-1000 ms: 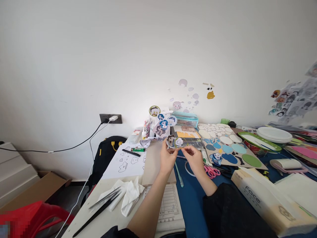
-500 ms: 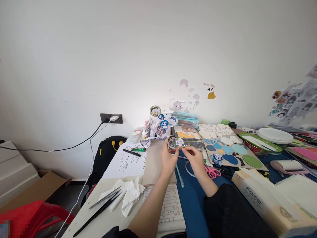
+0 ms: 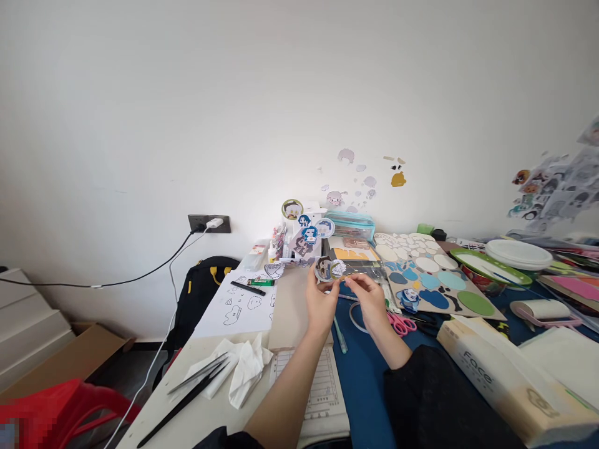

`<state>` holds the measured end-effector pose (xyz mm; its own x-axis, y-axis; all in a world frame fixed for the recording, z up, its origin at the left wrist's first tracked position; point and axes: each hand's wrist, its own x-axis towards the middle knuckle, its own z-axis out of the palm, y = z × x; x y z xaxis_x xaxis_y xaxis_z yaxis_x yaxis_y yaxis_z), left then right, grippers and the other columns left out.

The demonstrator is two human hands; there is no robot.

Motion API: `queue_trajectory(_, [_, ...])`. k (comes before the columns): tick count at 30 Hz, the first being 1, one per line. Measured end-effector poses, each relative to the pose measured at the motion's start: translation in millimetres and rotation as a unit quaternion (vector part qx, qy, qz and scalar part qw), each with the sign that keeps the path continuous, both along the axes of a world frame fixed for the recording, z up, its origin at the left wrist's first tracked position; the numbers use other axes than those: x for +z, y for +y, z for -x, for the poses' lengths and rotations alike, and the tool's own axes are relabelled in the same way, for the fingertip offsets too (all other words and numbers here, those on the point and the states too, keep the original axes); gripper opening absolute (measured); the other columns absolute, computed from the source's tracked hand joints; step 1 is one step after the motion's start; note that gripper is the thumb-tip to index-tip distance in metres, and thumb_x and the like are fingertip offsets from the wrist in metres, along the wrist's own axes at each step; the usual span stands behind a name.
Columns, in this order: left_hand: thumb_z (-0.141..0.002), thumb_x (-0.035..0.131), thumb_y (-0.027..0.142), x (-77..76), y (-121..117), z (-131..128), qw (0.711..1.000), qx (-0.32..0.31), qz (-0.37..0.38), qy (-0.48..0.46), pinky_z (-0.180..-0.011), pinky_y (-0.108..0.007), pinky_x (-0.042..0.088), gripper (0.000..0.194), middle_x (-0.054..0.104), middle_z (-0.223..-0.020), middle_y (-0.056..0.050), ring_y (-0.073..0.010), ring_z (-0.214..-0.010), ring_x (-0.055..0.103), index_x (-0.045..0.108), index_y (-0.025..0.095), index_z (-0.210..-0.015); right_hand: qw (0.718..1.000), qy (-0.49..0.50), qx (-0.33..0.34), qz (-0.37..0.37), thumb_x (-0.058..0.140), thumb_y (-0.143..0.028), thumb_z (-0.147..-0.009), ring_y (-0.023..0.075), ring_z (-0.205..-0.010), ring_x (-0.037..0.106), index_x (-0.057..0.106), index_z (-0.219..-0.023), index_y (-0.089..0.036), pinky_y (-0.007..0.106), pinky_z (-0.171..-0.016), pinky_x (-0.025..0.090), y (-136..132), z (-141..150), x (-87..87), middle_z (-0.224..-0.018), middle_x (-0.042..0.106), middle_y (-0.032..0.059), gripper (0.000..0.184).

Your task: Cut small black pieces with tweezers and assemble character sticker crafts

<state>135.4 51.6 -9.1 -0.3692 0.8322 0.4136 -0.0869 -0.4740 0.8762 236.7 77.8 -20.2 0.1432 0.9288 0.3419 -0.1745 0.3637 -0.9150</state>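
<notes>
Above the grey-brown board (image 3: pixel 294 312), my left hand (image 3: pixel 322 302) is closed on a round paper cutout (image 3: pixel 324 269) with a small character picture. A white drawn piece (image 3: pixel 338 268) with olive edging shows just right of it, and I cannot tell whether the two are joined. My right hand (image 3: pixel 367 294) pinches at the lower edge of this paperwork, its fingertips close to the left ones. What exactly lies between the right fingertips is too small to make out. Behind the hands, several character cutouts (image 3: pixel 309 235) stand against a white box.
Tweezers (image 3: pixel 201 374) and crumpled tissue (image 3: pixel 250 368) lie at the left front. A drawing sheet (image 3: pixel 234 312) carries a black pen (image 3: pixel 248 288). Pink scissors (image 3: pixel 401 323), a board of coloured paper shapes (image 3: pixel 430 265) and a tissue pack (image 3: pixel 496 374) are on the right.
Both hands stay in nearly the same place. The olive-edged piece between them has turned, so its loop to the right shows less now.
</notes>
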Motion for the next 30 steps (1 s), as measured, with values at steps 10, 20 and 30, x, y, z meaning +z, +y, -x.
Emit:
queue_trajectory(10, [-0.072,0.064,0.02,2.2,-0.7,0.4,1.0,0.003,0.001,-0.001,-0.072,-0.03,0.053,0.048,0.064,-0.102,-0.006,-0.0175,-0.076,0.067,0.047,0.022,-0.117,0.999,-0.019,0.03,-0.015,0.069,-0.043,-0.068,0.0219,-0.076,0.066,0.057,-0.076,-0.02,0.035,-0.076,0.05,-1.4,-3.2,1.7,-0.075,0.069,0.0037,0.027])
queue_trajectory(20, [-0.07,0.064,0.02,3.3,1.9,7.1,1.0,0.007,0.006,-0.014,-0.073,-0.03,0.051,0.051,0.063,-0.102,-0.007,-0.0174,-0.077,0.066,0.046,0.021,-0.118,0.997,-0.023,0.073,0.014,0.074,-0.041,-0.062,0.022,-0.081,0.065,0.06,-0.071,-0.019,0.031,-0.07,0.049,4.0,-18.8,12.6,-0.086,0.07,0.0067,0.028])
queue_trajectory(30, [-0.069,0.049,0.033,2.8,6.3,15.0,0.963,-0.21,0.049,-0.159,-0.042,-0.022,0.034,0.036,0.053,-0.055,0.005,-0.0116,-0.039,0.049,0.052,0.02,-0.102,0.997,0.057,0.003,0.054,0.075,-0.05,-0.055,0.0186,-0.067,0.062,0.067,-0.072,-0.02,0.029,-0.057,0.047,19.6,-43.5,10.9,-0.069,0.065,0.0037,0.035])
